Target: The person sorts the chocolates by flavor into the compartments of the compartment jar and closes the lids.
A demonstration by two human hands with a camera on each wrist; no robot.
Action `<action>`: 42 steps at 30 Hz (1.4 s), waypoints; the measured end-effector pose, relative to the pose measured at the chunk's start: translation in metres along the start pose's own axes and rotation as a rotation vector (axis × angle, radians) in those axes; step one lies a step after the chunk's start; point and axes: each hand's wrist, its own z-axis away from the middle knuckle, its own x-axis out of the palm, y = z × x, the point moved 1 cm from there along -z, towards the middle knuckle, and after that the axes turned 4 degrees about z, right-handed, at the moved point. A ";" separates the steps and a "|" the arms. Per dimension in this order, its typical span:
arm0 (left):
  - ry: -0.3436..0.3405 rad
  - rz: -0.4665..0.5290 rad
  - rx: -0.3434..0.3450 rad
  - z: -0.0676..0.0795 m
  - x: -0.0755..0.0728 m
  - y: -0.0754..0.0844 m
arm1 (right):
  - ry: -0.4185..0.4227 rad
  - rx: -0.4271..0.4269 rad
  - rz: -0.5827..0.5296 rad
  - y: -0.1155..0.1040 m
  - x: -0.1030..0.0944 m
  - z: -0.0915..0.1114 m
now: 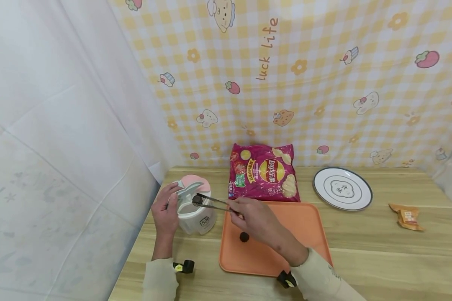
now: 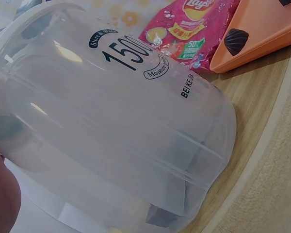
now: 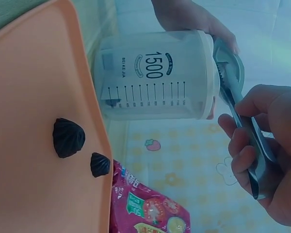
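My left hand is at the rim of a clear plastic storage container marked 1500, pinching its raised grey lid flap between thumb and fingers. Beside it, my right hand grips metal tongs. Between the tongs' tips is a small dark ridged piece, held over the container's opening. On the orange tray lies another dark piece; the right wrist view shows two dark ridged pieces there. Through the container wall, a small dark block shows near the base.
A magenta chip bag lies behind the tray against the patterned cloth. To the right are a white plate with a dark rim and a small orange wrapped packet. A white curtain hangs on the left.
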 end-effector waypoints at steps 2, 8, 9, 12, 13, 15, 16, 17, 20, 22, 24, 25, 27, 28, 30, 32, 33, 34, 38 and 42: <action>-0.002 0.001 0.000 0.000 0.000 0.000 | -0.001 0.004 -0.004 0.000 0.000 0.000; 0.000 0.003 -0.009 0.001 -0.001 0.002 | 0.009 -0.006 -0.020 0.003 -0.001 0.002; 0.000 0.001 -0.012 0.001 -0.001 0.003 | 0.013 -0.011 -0.014 0.003 -0.002 0.002; -0.003 -0.011 -0.023 0.001 -0.002 0.004 | 0.039 -0.029 -0.002 0.005 -0.004 0.004; -0.003 -0.012 -0.026 0.001 -0.002 0.004 | 0.050 -0.032 0.000 0.006 -0.005 0.005; -0.005 -0.014 -0.028 0.001 -0.003 0.004 | 0.065 -0.036 -0.009 0.008 -0.007 0.007; -0.004 -0.017 -0.028 0.001 -0.003 0.004 | 0.071 -0.037 -0.019 0.010 -0.008 0.008; -0.004 -0.014 -0.027 0.001 -0.002 0.004 | 0.072 -0.034 -0.029 0.012 -0.010 0.008; -0.003 -0.003 -0.023 0.001 -0.002 0.003 | 0.076 -0.021 -0.042 0.017 -0.015 0.011; -0.002 0.003 -0.019 0.001 -0.002 0.003 | 0.079 -0.016 -0.034 0.022 -0.019 0.014; -0.003 0.010 -0.018 0.001 -0.002 0.003 | 0.077 -0.018 -0.019 0.027 -0.022 0.018; -0.004 0.010 -0.018 0.001 -0.001 0.003 | 0.069 -0.018 -0.014 0.029 -0.024 0.020; -0.006 0.008 -0.021 0.000 -0.001 0.003 | 0.042 -0.007 -0.010 0.034 -0.026 0.025; -0.006 0.002 -0.024 0.000 -0.001 0.004 | 0.020 0.006 -0.012 0.036 -0.026 0.028; -0.001 -0.006 -0.027 0.000 -0.001 0.004 | -0.026 0.033 -0.016 0.040 -0.026 0.034; 0.002 -0.010 -0.029 0.000 -0.001 0.004 | -0.067 0.052 -0.001 0.045 -0.025 0.040; 0.002 -0.010 -0.028 0.000 -0.001 0.004 | -0.083 0.054 0.011 0.047 -0.024 0.043; 0.003 -0.011 -0.026 0.000 0.000 0.004 | -0.096 0.057 0.018 0.049 -0.024 0.046; -0.003 -0.001 -0.012 0.000 0.000 0.003 | -0.118 0.051 0.054 0.058 -0.020 0.056; -0.004 -0.003 -0.009 0.000 0.001 0.002 | -0.134 0.036 0.067 0.063 -0.020 0.063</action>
